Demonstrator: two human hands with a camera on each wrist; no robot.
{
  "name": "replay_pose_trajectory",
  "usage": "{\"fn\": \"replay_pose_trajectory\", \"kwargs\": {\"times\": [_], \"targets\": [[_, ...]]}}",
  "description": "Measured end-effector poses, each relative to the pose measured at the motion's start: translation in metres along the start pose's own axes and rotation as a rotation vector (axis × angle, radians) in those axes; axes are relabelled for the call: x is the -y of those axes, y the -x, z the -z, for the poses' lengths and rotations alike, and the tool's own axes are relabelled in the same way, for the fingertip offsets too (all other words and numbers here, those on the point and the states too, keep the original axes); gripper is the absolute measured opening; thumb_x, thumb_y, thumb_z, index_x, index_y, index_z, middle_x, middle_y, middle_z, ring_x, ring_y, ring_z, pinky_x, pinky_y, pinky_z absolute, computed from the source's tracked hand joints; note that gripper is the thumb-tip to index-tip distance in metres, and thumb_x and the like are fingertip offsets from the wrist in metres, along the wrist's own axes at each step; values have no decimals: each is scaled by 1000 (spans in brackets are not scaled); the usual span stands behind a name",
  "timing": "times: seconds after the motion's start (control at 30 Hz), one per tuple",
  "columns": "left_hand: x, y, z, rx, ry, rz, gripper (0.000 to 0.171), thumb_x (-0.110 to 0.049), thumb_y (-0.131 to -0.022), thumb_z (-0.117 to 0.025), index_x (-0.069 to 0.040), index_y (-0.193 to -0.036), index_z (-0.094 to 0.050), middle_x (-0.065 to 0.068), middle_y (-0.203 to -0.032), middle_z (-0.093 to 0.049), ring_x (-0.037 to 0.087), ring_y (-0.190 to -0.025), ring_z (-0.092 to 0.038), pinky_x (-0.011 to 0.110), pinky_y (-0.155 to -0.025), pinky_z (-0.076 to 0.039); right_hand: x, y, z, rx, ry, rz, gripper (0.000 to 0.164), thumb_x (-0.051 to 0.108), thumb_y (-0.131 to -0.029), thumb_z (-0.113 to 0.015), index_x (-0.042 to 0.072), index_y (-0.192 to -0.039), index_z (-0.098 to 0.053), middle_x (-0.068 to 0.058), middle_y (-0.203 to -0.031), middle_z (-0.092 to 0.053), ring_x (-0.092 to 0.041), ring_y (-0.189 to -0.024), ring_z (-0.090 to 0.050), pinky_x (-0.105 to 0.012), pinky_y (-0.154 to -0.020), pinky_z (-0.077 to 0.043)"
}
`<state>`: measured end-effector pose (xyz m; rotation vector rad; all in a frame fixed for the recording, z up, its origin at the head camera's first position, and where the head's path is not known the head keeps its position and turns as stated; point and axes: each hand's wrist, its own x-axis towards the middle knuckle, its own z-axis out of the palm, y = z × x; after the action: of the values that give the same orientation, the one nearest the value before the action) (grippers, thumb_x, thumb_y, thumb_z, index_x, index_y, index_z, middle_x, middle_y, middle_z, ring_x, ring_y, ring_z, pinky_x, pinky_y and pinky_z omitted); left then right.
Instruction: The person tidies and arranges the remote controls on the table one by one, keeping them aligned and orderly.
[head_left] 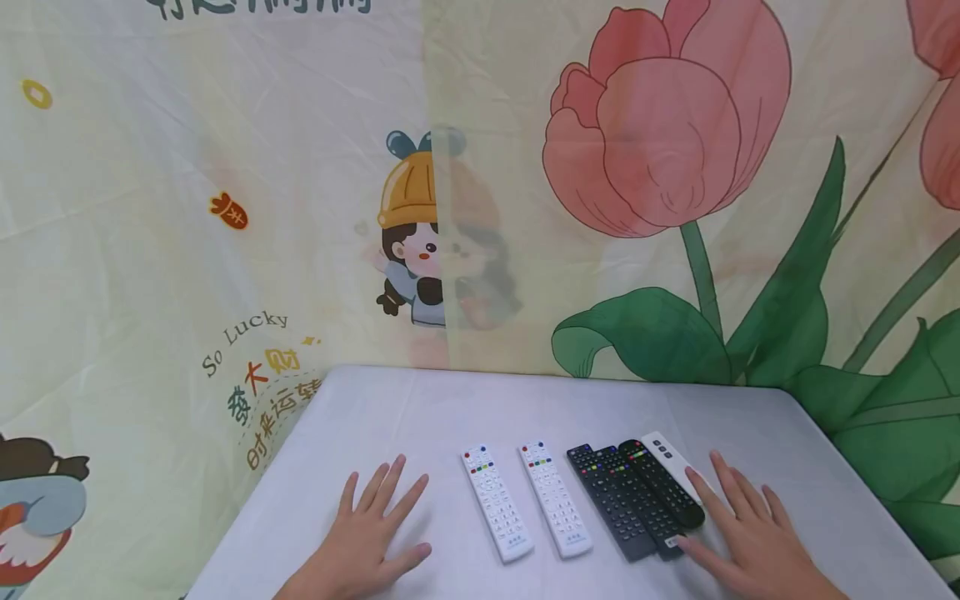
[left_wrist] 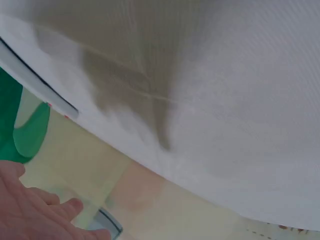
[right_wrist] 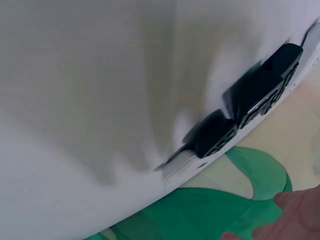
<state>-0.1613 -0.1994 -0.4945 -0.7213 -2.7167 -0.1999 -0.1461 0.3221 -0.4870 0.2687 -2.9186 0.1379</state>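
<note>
My left hand (head_left: 367, 533) is spread with fingers apart, left of a white remote control (head_left: 497, 504); in the left wrist view the hand (left_wrist: 37, 212) shows at the lower left. A second white remote control (head_left: 555, 500) lies just right of the first. Three black remote controls (head_left: 611, 504) lie close together, side by side, with another white remote control (head_left: 670, 460) along their right side. My right hand (head_left: 757, 533), fingers spread and holding nothing, is beside this group; its thumb appears over a black remote's near end, and contact cannot be judged. In the right wrist view, black remotes (right_wrist: 257, 97) are seen edge-on.
A white-covered table (head_left: 420, 408) carries the remotes, its back edge close to a printed curtain (head_left: 495, 167) with a big tulip and cartoon figures. Shadows of the hands fall on the tablecloth (left_wrist: 240, 125) in both wrist views.
</note>
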Motion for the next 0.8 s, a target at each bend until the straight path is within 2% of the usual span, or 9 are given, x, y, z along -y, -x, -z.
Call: {"fn": "replay_pose_trajectory", "kwargs": {"times": [0.13,0.27,0.37,0.43,0.5,0.6,0.67,0.77,0.8], "targets": [[-8,1,0,36,-16,-67,78,-70,-90,-50,-30,-155,-33,12,-163,-27,35,-145,-32,63,-108,-13,19,-16,-1,-18,19,66,92,75,-82,-57,23,-154,-34,-12,-166,-12,-45,-139,-30,-72,-108,-16],[-21,-2,-6,42,-117,-192,80,-72,-91,-47,-30,-157,-27,12,-162,-28,34,-143,-36,55,-116,13,40,-33,-1,-22,-24,136,82,69,-86,-57,27,-153,-37,-10,-165,-18,-42,-142,-31,-69,-110,-17],[-32,-8,-12,15,-206,-320,83,-74,-92,-41,-28,-158,-24,12,-161,-29,32,-141,-38,45,-114,28,58,-48,-2,-21,-79,188,73,63,-92,-55,28,-153,-38,-8,-165,-21,-39,-144,-31,-68,-110,-18],[-39,-12,-16,-9,-258,-399,87,-78,-90,-37,-26,-159,-22,12,-161,-30,30,-140,-41,49,-116,22,70,-58,-3,-23,-106,233,69,58,-94,-54,26,-153,-38,-8,-165,-21,-38,-145,-32,-67,-111,-19],[-46,-15,-19,-37,-296,-466,88,-80,-90,-33,-26,-159,-22,11,-160,-32,28,-139,-44,53,-117,7,82,-68,-4,-24,-121,283,68,56,-95,-54,25,-153,-38,-8,-165,-22,-37,-145,-33,-68,-111,-21],[-55,-19,-22,-64,-326,-529,89,-80,-90,-30,-25,-159,-20,9,-160,-33,25,-139,-44,53,-112,-7,99,-84,-5,-19,-139,351,68,56,-96,-52,25,-154,-36,-7,-165,-22,-37,-145,-34,-68,-112,-21],[-61,-21,-26,-73,-335,-554,85,-77,-93,-28,-25,-159,-19,8,-160,-33,24,-140,-44,53,-113,-5,109,-95,-4,0,-152,376,68,59,-97,-49,26,-155,-35,-6,-166,-21,-36,-146,-33,-68,-113,-21],[-70,-24,-31,-69,-345,-586,82,-74,-95,-26,-24,-160,-15,5,-161,-32,22,-142,-42,54,-118,9,122,-109,-5,49,-167,400,68,61,-98,-43,26,-156,-33,-4,-166,-18,-36,-148,-30,-68,-114,-18],[-73,-25,-33,-65,-347,-597,81,-73,-96,-26,-24,-160,-14,5,-161,-31,22,-142,-41,53,-118,8,127,-112,-6,70,-169,402,67,61,-99,-41,27,-156,-32,-4,-166,-17,-35,-148,-28,-68,-115,-17]]}}
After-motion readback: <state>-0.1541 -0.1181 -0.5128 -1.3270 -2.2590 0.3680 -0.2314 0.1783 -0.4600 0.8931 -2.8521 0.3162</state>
